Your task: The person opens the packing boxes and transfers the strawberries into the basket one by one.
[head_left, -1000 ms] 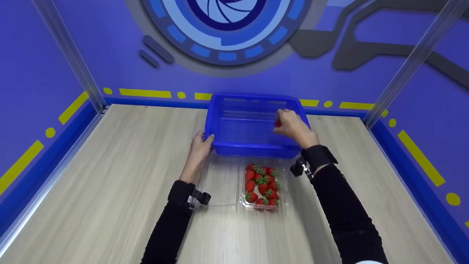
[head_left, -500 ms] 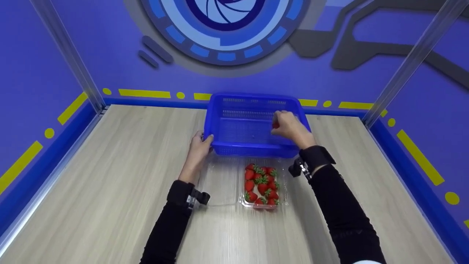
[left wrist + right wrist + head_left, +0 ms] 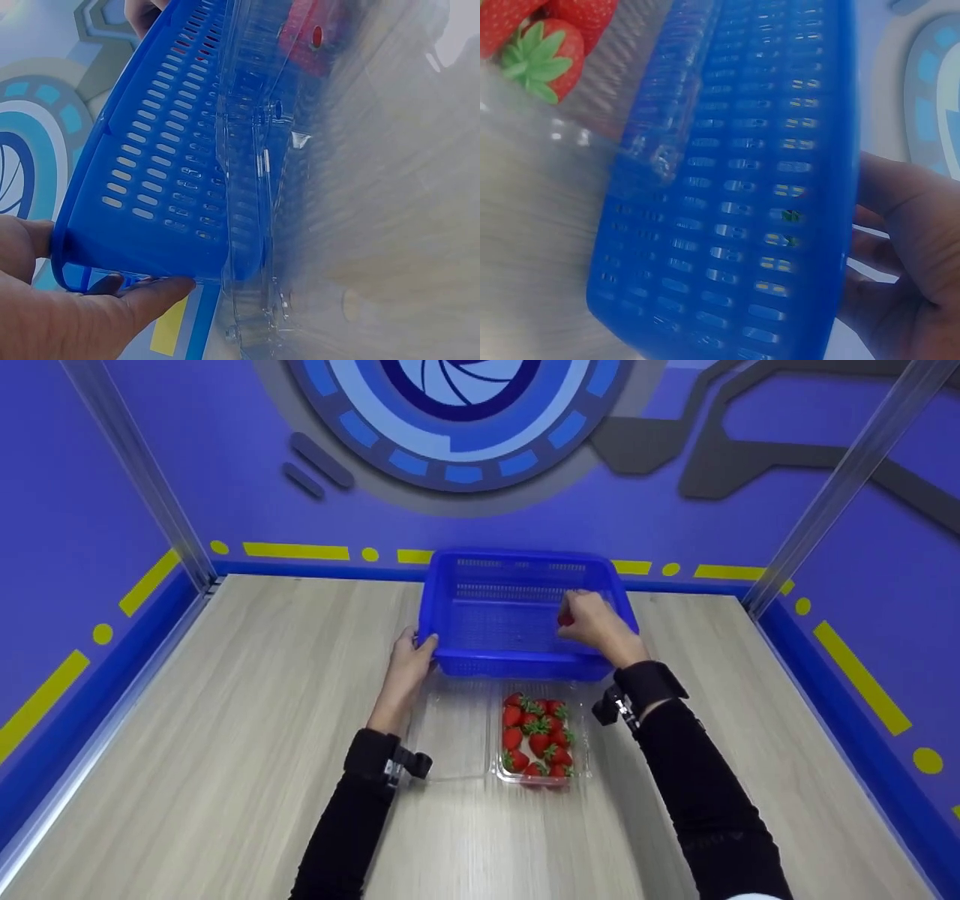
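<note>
Basket (image 3: 495, 622) is blue moulded plastic, rectangular, tapered walls punched with rows of rounded slots, rolled smooth rim; sits on the pale wood-grain tabletop (image 3: 225, 735) near the back panel. Clear punnet (image 3: 580, 742) is thin, glossy, ribbed plastic, its lid (image 3: 454, 735) folded out flat to the left, near side of the basket. Strawberries (image 3: 538, 744) in it: red, seeded skins, leafy green caps, mostly tapered. Left hand (image 3: 409, 660) grips the basket's front left corner, digits on both sides of the rim. Right hand (image 3: 596, 622) pinches one held strawberry (image 3: 565, 619) between curled fingers and thumb, within the basket's outline near its right end; fruit sits at the fingertips, well apart from the left hand. Can't tell from here if it touches the basket floor. Head view gives only a red sliver past the fingers. Left wrist shows what head doesn't: a finger pressed along the outer end wall, plus red through the far slots. Right wrist has the basket wall blocking the fruit, but green bits show through the slots beside the hand.
</note>
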A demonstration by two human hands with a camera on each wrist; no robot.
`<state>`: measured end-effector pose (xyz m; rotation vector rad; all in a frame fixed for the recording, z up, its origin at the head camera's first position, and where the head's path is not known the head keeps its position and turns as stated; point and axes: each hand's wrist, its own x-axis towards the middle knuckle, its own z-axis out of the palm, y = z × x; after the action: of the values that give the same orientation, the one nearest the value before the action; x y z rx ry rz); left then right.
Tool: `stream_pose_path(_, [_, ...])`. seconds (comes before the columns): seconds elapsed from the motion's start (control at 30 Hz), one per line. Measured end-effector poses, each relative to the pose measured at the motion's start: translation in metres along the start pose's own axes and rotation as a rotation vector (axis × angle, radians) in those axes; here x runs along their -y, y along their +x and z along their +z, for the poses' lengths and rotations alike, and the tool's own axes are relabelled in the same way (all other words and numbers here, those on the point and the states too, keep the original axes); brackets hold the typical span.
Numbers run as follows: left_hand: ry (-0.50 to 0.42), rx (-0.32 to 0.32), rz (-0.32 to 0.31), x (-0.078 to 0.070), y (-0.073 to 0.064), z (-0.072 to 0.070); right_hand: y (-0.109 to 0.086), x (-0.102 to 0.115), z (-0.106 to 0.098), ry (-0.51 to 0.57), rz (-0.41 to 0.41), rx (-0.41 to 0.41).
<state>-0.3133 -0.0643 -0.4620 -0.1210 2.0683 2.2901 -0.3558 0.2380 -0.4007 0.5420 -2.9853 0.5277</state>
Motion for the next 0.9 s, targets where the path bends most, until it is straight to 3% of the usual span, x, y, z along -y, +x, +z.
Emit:
stream_pose_path(0.2, [0.004,0.003,-0.016,0.0010,-0.0001,0.0002,-0.0007,0.0017,0.0038,0.015,-0.004,0.002])
stream_pose_path(0.53, [0.017,0.011,0.015,0.0008,0.0011,-0.0017,-0.0008,0.0054,0.0051,0.020,-0.034,-0.028])
stream_pose_path(0.77, [0.016,0.022,-0.033,0.0020,-0.0011,-0.0028,-0.0031,0.0074,0.0081,0.035,-0.033,-0.020])
stream_pose_path(0.9, [-0.006,0.021,-0.011,0.0010,0.0010,-0.0032,-0.0007,0.0097,0.0081,0.049,-0.053,-0.026])
